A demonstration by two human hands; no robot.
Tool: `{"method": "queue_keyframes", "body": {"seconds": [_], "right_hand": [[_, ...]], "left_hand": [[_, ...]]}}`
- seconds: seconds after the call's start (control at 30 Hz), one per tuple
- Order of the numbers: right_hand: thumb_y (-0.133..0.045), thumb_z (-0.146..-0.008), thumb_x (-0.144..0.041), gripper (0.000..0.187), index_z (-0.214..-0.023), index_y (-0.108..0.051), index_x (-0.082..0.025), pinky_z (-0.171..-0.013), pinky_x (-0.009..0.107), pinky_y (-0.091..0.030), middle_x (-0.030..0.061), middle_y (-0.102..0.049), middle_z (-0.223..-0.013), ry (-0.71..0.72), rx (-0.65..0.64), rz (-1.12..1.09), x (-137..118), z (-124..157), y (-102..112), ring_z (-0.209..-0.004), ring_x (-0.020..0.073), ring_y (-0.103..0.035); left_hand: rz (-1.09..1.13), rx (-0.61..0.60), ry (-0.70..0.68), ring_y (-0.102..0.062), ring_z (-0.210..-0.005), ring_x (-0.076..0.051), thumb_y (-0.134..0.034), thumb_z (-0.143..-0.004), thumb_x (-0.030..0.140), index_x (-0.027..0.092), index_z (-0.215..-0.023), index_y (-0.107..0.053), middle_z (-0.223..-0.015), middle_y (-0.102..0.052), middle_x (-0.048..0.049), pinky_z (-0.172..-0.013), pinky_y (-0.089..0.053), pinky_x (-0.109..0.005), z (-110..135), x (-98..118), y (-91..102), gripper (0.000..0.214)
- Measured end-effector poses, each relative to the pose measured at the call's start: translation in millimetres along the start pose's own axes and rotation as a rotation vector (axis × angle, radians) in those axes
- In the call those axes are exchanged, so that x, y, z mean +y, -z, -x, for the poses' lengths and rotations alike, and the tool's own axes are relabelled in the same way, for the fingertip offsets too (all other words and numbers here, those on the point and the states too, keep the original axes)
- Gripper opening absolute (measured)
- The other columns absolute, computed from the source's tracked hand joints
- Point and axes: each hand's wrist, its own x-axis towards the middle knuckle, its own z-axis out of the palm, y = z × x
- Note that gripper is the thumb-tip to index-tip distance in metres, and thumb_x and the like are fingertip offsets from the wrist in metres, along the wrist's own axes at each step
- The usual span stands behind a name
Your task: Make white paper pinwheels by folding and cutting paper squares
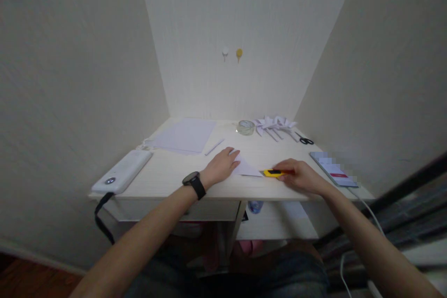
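Note:
My left hand [221, 166], with a black watch [193, 182] on its wrist, is closed at the left part of a white piece of paper [247, 166] and holds it against the tabletop. The paper tapers to a point on the right; its left part is hidden under the fingers. In my right hand [296, 175] is a yellow and black utility knife [272, 173], gripped low over the table. The knife's front end points left and meets or nearly meets the paper's right tip.
On the white desk [167, 181] lie paper sheets [186, 134], a thin paper stick [214, 146], a tape roll [245, 127], folded paper pinwheels [275, 125] and black scissors [306, 140]. A white device [122, 172] sits left, a tablet [333, 170] right. Walls enclose three sides.

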Motion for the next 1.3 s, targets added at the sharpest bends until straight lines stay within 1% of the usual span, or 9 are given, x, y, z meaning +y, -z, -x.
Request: {"method": "queue_keyframes", "body": {"seconds": [0.13, 0.23, 0.5, 0.63, 0.77, 0.87, 1.0, 1.17, 1.3], "right_hand": [[-0.061, -0.075, -0.017, 0.032, -0.102, -0.077, -0.019, -0.091, 0.039, -0.051, 0.0096, -0.074, -0.106, -0.122, 0.121, 0.079, 11.0, 0.2, 10.1, -0.098, 0.0274, -0.067], [-0.059, -0.074, -0.013, 0.035, -0.103, -0.076, -0.019, -0.089, 0.039, -0.052, 0.0095, -0.074, -0.108, -0.18, 0.18, 0.113, 11.8, -5.8, 7.2, -0.097, 0.0274, -0.067], [-0.063, -0.076, -0.014, 0.032, -0.106, -0.075, -0.019, -0.093, 0.038, -0.049, 0.0084, -0.074, -0.109, -0.077, 0.143, 0.098, -10.9, -15.6, -8.9, -0.101, 0.0255, -0.065], [-0.065, -0.077, -0.015, 0.031, -0.105, -0.075, -0.021, -0.095, 0.038, -0.048, 0.0067, -0.074, -0.109, -0.077, 0.107, 0.072, -7.8, -14.8, -12.4, -0.103, 0.0241, -0.065], [-0.066, -0.075, -0.013, 0.03, -0.104, -0.075, -0.02, -0.096, 0.037, -0.048, 0.0066, -0.074, -0.109, -0.094, 0.093, 0.034, -1.5, -16.2, -17.2, -0.102, 0.0235, -0.065], [-0.066, -0.076, -0.013, 0.031, -0.104, -0.075, -0.02, -0.095, 0.037, -0.048, 0.0061, -0.074, -0.109, -0.087, 0.072, 0.015, -0.2, -17.8, -19.4, -0.101, 0.0235, -0.065], [-0.065, -0.076, -0.013, 0.032, -0.105, -0.075, -0.022, -0.097, 0.038, -0.048, 0.0057, -0.074, -0.11, -0.091, 0.053, -0.012, -1.4, -19.2, -21.3, -0.102, 0.024, -0.065], [-0.066, -0.076, -0.016, 0.03, -0.104, -0.075, -0.022, -0.094, 0.038, -0.049, 0.0062, -0.074, -0.109, -0.094, 0.049, -0.052, -6.2, -18.9, -22.5, -0.1, 0.0241, -0.066], [-0.066, -0.076, -0.017, 0.03, -0.104, -0.076, -0.022, -0.09, 0.036, -0.051, 0.0065, -0.074, -0.108, -0.096, 0.027, -0.071, -8.9, -16.9, -19.1, -0.098, 0.0239, -0.067]], "left_hand": [[0.103, 0.102, -0.04, -0.051, -0.123, -0.026, -0.05, -0.096, 0.034, 0.012, -0.136, -0.05, -0.132, -0.05, -0.0164, -0.108, -0.041, -0.038, -0.4, -0.9, 2.1, 0.046], [0.19, 0.173, -0.05, -0.054, -0.117, -0.023, -0.056, -0.093, 0.031, 0.017, -0.131, -0.055, -0.125, -0.053, -0.0115, -0.105, -0.043, -0.037, -2.7, -2.6, 0.9, 0.041], [0.231, 0.216, 0.054, -0.057, -0.11, -0.022, -0.062, -0.089, 0.03, 0.02, -0.126, -0.06, -0.122, -0.054, -0.0075, -0.101, -0.046, -0.037, -7.3, -8.9, -2.0, 0.039], [0.163, 0.177, 0.082, -0.058, -0.11, -0.022, -0.058, -0.092, 0.035, 0.019, -0.127, -0.061, -0.124, -0.054, -0.0095, -0.102, -0.046, -0.037, -7.5, -12.2, -5.6, 0.039], [0.059, 0.118, 0.071, -0.053, -0.122, -0.023, -0.049, -0.096, 0.035, 0.014, -0.121, -0.065, -0.125, -0.057, -0.0142, -0.107, -0.041, -0.037, -6.4, -13.3, -7.9, 0.036], [-0.059, 0.053, 0.101, -0.046, -0.131, -0.028, -0.041, -0.099, 0.042, 0.013, -0.118, -0.066, -0.134, -0.056, -0.0173, -0.11, -0.036, -0.045, -3.4, -7.6, -4.0, 0.043], [-0.125, -0.062, 0.085, -0.03, -0.143, -0.034, -0.032, -0.096, 0.059, 0.012, -0.136, -0.052, -0.152, -0.039, -0.0172, -0.114, -0.024, -0.057, 3.1, 6.7, 2.6, 0.065], [-0.156, -0.205, 0.116, -0.025, -0.145, -0.036, -0.024, -0.097, 0.061, 0.008, -0.148, -0.037, -0.155, -0.031, -0.0218, -0.116, -0.02, -0.053, 8.5, 20.0, 4.0, 0.074], [-0.175, -0.241, 0.136, -0.022, -0.145, -0.039, -0.021, -0.097, 0.059, 0.007, -0.149, -0.034, -0.156, -0.027, -0.0241, -0.115, -0.021, -0.052, 8.3, 22.2, 3.8, 0.075]]}}
